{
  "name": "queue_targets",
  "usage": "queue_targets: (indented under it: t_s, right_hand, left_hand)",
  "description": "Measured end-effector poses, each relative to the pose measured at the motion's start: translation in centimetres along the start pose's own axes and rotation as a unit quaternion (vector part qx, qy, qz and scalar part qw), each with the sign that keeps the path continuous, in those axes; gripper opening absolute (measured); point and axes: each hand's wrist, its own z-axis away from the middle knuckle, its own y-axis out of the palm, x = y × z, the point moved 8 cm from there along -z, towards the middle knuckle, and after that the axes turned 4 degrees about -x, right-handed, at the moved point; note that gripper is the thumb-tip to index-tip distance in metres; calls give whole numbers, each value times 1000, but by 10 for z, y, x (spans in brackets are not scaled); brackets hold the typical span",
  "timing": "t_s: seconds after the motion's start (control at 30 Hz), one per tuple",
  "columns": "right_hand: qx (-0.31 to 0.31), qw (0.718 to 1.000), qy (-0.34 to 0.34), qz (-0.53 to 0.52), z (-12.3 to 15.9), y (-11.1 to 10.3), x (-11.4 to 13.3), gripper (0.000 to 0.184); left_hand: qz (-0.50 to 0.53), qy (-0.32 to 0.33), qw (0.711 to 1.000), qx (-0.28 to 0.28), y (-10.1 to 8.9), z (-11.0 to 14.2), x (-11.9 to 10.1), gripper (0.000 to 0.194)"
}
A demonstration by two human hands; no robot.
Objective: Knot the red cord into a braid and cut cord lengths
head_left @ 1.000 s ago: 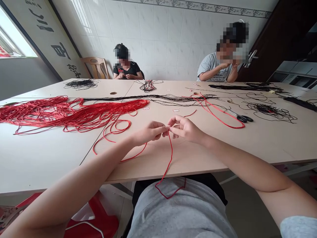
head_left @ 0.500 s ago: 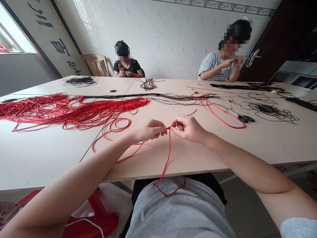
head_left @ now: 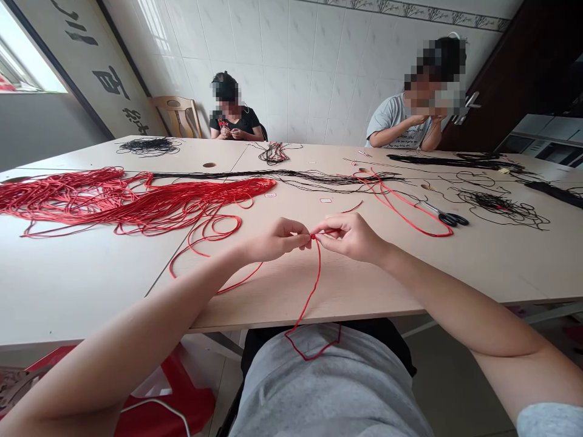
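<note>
My left hand (head_left: 276, 238) and my right hand (head_left: 350, 235) meet fingertip to fingertip above the table, both pinched on a thin red cord (head_left: 310, 297). A small knot sits between the fingertips. From there the cord hangs down over the table edge and loops onto my grey shirt. Another strand runs from my left hand leftward across the table toward a big bundle of red cords (head_left: 113, 200).
Scissors (head_left: 444, 214) lie to the right, beside loose red cords (head_left: 396, 203). Black cords (head_left: 291, 177) stretch across the table middle, with tangles at the right (head_left: 496, 203) and far left (head_left: 148, 145). Two people sit at the far side. A red chair (head_left: 182, 400) stands lower left.
My fingertips have closed together on the knot. The hanging cord has shifted slightly to the right. Both hands stay in about the same spot.
</note>
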Motion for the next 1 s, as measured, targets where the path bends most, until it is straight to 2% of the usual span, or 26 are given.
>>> queue_targets:
  t_s: [0.17,0.33,0.53,0.67,0.73,0.87,0.93,1.0]
  right_hand:
    - [-18,998,-56,17,0,-4,8,18]
    - [-40,995,-86,42,1,-4,11,12]
    - [-31,998,-45,15,1,-4,6,10]
    - [-20,999,-38,20,-3,-6,2,10]
    - [-51,996,-45,59,-6,-13,2,11]
    - [-180,968,-71,157,-1,-33,13,18]
    - [-165,963,-73,200,3,-27,18,25]
    - [-97,965,-60,238,5,-8,18,34]
  left_hand:
    - [15,-16,1000,-6,-2,0,2,30]
    - [-30,-10,999,-40,-6,0,0,37]
    - [-53,56,995,-70,-8,-3,-5,36]
    - [-70,68,991,-87,-9,-3,-7,32]
    - [-77,60,990,-99,-10,-3,-7,32]
    - [-75,29,989,-121,-14,-4,-4,35]
    - [-65,18,989,-130,-17,-4,-1,38]
    - [-53,17,990,-130,-17,-5,0,38]
